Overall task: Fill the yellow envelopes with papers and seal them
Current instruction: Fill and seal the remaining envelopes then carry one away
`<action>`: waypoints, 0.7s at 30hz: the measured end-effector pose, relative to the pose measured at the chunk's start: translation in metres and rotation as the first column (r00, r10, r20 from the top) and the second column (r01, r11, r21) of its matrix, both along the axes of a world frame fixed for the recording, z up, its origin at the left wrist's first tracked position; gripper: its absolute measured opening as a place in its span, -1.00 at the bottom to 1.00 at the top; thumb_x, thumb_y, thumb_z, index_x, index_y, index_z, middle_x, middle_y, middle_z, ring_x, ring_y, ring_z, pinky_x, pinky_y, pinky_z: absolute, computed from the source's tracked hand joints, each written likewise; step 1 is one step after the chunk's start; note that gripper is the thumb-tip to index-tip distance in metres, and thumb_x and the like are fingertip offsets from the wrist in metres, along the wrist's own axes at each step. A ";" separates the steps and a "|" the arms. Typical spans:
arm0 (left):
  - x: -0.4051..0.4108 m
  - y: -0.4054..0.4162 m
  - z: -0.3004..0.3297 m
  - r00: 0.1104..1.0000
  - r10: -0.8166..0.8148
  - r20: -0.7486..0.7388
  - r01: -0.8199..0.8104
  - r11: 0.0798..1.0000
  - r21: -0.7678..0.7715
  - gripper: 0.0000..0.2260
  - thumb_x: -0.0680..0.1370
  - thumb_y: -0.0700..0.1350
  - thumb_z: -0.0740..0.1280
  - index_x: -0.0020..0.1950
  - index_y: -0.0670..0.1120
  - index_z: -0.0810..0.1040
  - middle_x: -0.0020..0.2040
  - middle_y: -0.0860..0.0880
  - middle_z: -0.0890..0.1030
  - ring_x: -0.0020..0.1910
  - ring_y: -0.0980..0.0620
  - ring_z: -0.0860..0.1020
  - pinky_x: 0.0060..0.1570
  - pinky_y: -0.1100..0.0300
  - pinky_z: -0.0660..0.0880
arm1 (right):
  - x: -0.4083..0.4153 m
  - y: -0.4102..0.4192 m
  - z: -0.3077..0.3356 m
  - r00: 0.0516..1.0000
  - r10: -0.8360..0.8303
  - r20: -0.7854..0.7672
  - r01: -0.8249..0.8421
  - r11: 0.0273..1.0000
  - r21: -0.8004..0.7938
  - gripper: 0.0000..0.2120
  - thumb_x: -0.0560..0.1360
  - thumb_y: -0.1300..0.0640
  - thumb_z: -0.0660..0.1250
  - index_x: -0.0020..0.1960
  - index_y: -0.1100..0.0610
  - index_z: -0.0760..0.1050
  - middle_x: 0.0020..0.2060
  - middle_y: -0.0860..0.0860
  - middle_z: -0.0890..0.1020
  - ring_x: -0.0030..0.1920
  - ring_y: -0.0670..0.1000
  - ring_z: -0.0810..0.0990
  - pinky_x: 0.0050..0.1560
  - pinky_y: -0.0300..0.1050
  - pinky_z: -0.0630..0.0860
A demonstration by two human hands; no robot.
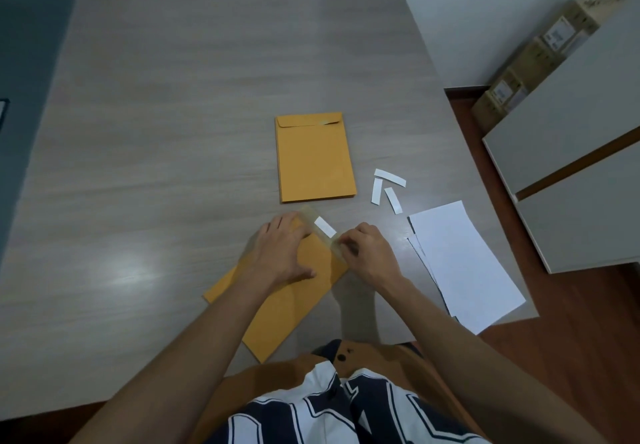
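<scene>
Left hand (pixel 284 253) lies flat on the near yellow envelope (pixel 277 308), fingers (pixel 289 223) spread and mostly straight, pressing it down by the flap end. Likely reason: to keep the envelope from sliding while the other hand works the seal.

Right hand (pixel 367 253) sits at the flap's (pixel 320 232) right end, fingers (pixel 346 241) curled and pinching what looks like the backing strip (pixel 325 228) of the adhesive; a white piece of it still lies on the flap. Judgement: peel in progress, flap not yet pressed shut.

This envelope lies at an angle on the counter (pixel 173 132), close to the person, flap pointing away. Angle probably suits the right wrist for pulling along the flap.

Stack of yellow envelopes (pixel 315 163) lies just beyond, square to the counter, top one with flap folded down. Reads as the finished pile.

Three white backing strips (pixel 386 189) lie loose to the right of that stack, dumped within reach of the peeling hand. White papers (pixel 460 263) are fanned at the counter's right edge, on the right-hand side for feeding.

Cardboard boxes (pixel 533 59) on the floor by the wall carry white labels; text too small to read. Shirt (pixel 329 416) shows large block letters, cropped, not legible.
</scene>
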State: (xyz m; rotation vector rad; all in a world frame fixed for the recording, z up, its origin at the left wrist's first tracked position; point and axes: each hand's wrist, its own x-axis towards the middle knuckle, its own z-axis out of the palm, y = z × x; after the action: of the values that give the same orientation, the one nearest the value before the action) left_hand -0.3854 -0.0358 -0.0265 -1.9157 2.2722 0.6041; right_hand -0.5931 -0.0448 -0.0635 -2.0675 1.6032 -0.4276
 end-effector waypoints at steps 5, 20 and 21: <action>-0.017 -0.014 -0.005 0.992 0.034 -0.124 -0.046 0.994 -0.095 -0.52 0.42 0.19 0.45 0.27 0.02 0.51 0.39 0.02 0.38 0.37 -0.01 0.30 0.27 0.07 0.30 | -0.013 -0.021 0.009 0.998 -0.048 0.031 0.049 0.998 -0.025 -0.86 0.49 0.12 0.39 0.02 0.11 0.65 -0.12 0.02 0.58 0.00 0.02 0.52 -0.05 -0.15 0.49; -0.097 -0.033 -0.009 0.942 0.014 -0.334 -0.093 0.971 -0.222 -0.74 0.38 -0.10 0.51 0.03 -0.10 0.60 -0.02 -0.06 0.52 0.03 -0.10 0.48 -0.01 0.03 0.46 | -0.104 -0.035 0.023 0.913 -0.407 -0.041 0.407 0.913 0.005 -0.79 0.50 0.03 0.38 0.10 0.07 0.59 0.03 -0.01 0.61 0.11 0.03 0.50 0.04 -0.21 0.40; -0.107 -0.034 -0.010 0.940 -0.007 -0.340 -0.070 0.975 -0.212 -0.74 0.39 -0.10 0.50 0.04 -0.11 0.60 -0.02 -0.07 0.53 0.03 -0.11 0.48 0.00 0.00 0.47 | -0.114 -0.035 0.025 0.889 -0.456 -0.050 0.457 0.889 0.016 -0.75 0.50 -0.02 0.37 0.13 0.06 0.56 0.07 -0.01 0.60 0.13 0.01 0.49 0.08 -0.19 0.42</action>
State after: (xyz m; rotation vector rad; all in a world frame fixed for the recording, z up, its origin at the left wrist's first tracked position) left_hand -0.4920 -0.0702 -0.0366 -2.0914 2.6209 0.7684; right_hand -0.7076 -0.0803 -0.0387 -1.6738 2.1155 -0.5149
